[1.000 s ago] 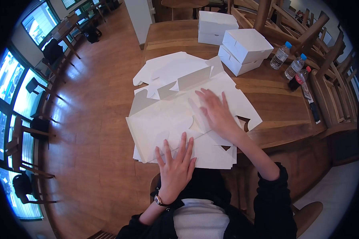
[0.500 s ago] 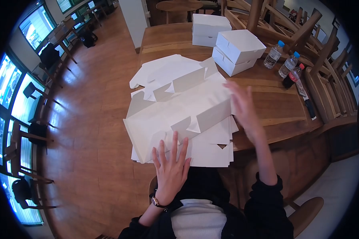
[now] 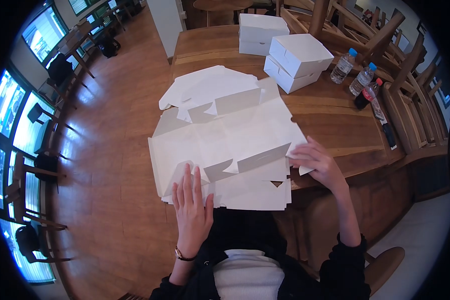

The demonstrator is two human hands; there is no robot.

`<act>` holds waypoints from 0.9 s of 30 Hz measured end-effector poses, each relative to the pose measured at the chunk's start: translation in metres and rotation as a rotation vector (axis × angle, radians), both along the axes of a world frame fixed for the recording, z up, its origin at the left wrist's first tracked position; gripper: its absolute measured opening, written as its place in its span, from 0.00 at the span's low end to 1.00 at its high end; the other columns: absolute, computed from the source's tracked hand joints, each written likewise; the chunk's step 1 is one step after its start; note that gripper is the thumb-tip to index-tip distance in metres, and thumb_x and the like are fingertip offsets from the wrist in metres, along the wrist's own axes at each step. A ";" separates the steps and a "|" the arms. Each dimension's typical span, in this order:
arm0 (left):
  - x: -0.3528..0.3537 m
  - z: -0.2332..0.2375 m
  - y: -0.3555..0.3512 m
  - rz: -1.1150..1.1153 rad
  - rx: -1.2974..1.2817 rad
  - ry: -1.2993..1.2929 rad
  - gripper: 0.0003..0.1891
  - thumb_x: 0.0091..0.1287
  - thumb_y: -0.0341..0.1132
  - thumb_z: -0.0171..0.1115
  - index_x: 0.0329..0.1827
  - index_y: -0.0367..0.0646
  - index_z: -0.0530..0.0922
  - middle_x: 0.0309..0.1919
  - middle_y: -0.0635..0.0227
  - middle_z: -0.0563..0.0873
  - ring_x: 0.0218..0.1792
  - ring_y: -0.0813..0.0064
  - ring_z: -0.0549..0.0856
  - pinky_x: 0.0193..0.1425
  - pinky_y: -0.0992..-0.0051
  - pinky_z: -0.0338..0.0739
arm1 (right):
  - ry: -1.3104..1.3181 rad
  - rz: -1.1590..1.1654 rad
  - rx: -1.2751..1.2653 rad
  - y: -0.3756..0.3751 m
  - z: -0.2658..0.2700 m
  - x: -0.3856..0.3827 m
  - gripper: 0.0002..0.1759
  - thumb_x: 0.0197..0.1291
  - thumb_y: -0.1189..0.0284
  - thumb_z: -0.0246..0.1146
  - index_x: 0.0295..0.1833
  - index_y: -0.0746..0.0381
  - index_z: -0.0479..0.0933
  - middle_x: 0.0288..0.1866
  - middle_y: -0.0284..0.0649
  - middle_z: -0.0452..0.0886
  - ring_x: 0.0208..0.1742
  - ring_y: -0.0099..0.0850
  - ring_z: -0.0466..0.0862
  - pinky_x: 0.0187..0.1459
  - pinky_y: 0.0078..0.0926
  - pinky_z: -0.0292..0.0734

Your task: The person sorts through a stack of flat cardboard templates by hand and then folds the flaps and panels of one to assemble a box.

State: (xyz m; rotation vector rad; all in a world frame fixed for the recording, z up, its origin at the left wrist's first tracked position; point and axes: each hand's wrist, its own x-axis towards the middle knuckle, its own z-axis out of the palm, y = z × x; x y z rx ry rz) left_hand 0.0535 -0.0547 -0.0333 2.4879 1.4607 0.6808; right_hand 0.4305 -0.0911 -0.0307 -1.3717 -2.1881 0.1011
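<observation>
A partly folded white cardboard box blank (image 3: 225, 132) lies on top of a stack of flat white blanks (image 3: 255, 196), its two long side walls standing up. My left hand (image 3: 192, 215) is open, its stretched fingers resting on the small flap at the near left corner. At the near right corner, my right hand (image 3: 322, 162) has its bent fingers around an end flap; its thumb is partly hidden. Beyond the folded blank, another flat white blank (image 3: 205, 82) sticks out from underneath.
Closed white boxes (image 3: 262, 31) stand at the back of the wooden table (image 3: 205, 47), with two stacked boxes (image 3: 297, 60) nearer. Two water bottles (image 3: 343, 66) and a cola bottle (image 3: 368, 94) stand on the right, near a black marker-like item (image 3: 389, 136). Upturned wooden chairs (image 3: 385, 40) rise behind.
My right hand has come down toward me from the far right edge to the near right corner flap. The blank has turned slightly, and my left hand has slid left along its near edge.
</observation>
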 end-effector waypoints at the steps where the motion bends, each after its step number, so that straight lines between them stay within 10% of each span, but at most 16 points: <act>1: -0.003 0.000 0.002 0.000 -0.007 -0.004 0.34 0.80 0.37 0.55 0.86 0.38 0.57 0.84 0.48 0.62 0.81 0.51 0.65 0.85 0.47 0.53 | 0.039 -0.002 0.036 0.000 0.004 -0.007 0.21 0.52 0.82 0.75 0.53 0.58 0.90 0.55 0.36 0.90 0.60 0.35 0.87 0.74 0.46 0.77; 10: -0.009 -0.001 0.008 -0.004 -0.053 -0.019 0.32 0.81 0.36 0.53 0.86 0.38 0.57 0.81 0.52 0.68 0.82 0.57 0.67 0.86 0.49 0.52 | 0.711 -0.255 -0.351 0.030 0.008 -0.009 0.41 0.56 0.75 0.80 0.76 0.55 0.74 0.38 0.32 0.84 0.41 0.27 0.85 0.51 0.26 0.82; 22: -0.007 -0.007 0.008 -0.004 -0.011 0.076 0.32 0.81 0.36 0.53 0.85 0.38 0.59 0.80 0.52 0.70 0.81 0.57 0.67 0.86 0.49 0.52 | -0.053 -0.493 -0.227 0.050 -0.025 -0.014 0.43 0.70 0.52 0.70 0.83 0.56 0.61 0.72 0.48 0.68 0.73 0.46 0.65 0.74 0.41 0.65; 27: 0.000 -0.005 0.006 0.012 0.003 -0.120 0.35 0.77 0.34 0.59 0.85 0.35 0.58 0.80 0.50 0.68 0.82 0.50 0.64 0.85 0.49 0.52 | 0.346 -0.471 -0.185 0.040 -0.027 -0.011 0.40 0.71 0.54 0.69 0.81 0.56 0.64 0.78 0.45 0.68 0.71 0.45 0.69 0.74 0.44 0.65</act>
